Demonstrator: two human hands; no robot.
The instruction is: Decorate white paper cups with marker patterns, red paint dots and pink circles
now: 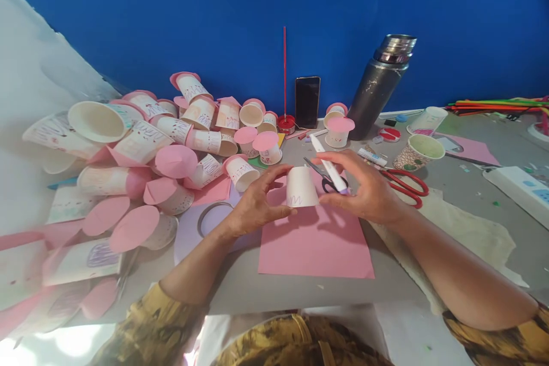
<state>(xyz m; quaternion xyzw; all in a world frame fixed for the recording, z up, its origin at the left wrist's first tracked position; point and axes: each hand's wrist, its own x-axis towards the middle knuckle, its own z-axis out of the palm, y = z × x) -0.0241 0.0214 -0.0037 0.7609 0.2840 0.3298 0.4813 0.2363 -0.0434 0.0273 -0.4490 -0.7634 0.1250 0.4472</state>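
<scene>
My left hand (259, 203) is closed around the left side of a white paper cup (302, 186), thumb low and fingers near its top. The cup is upside down above a sheet of pink paper (317, 246), with a purple zigzag line drawn near its rim. In my right hand (364, 186) is a white marker (328, 163), held slantwise with its purple end pointing down to the right. My right thumb is at the cup's right lower edge. Dark scissors (328, 183) lie behind the marker, partly hidden by it.
Many decorated paper cups with pink tops (175, 161) crowd the left side. A black flask (377, 88), a phone (307, 102) and a red stick in a round base (286, 124) stand by the blue wall. Red-handled scissors (414, 183), a cloth (467, 234) and a power strip (521, 189) lie right.
</scene>
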